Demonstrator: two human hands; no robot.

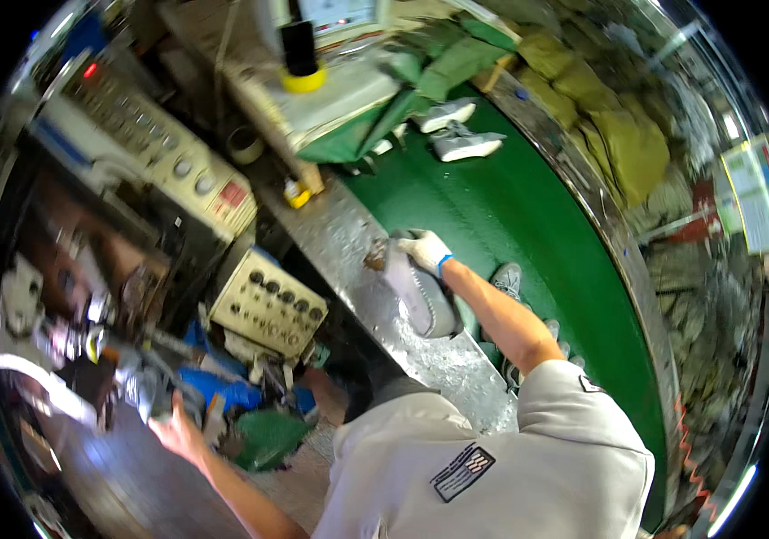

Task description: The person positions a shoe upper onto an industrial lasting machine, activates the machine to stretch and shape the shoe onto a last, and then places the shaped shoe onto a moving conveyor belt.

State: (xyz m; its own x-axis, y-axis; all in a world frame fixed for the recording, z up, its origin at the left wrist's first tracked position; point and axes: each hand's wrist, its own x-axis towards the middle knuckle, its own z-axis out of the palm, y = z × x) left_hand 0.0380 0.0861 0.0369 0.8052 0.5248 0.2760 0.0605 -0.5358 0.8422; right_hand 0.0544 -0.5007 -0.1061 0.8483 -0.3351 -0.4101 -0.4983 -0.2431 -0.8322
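Observation:
My right hand (425, 251), in a white glove with a blue cuff, grips the upper end of a grey shoe (425, 301). The shoe's pale, stitched sole edge runs down its side, and its lower end reaches the worn metal bench top (443, 364). To the left, my left hand (180, 433) is at a machine, thumb raised and fingers closed by a rounded grey part. Blur and glare hide what those fingers hold. A yellow-and-white small container (296, 193) stands at the bench's far end.
Several shoes (467, 142) sit on the green surface (528, 216) beyond the bench. Two control panels (268, 301) with knobs flank the machine. Green cloth (272, 440) and blue material lie below it. Olive sacks (618, 135) are piled at the far right.

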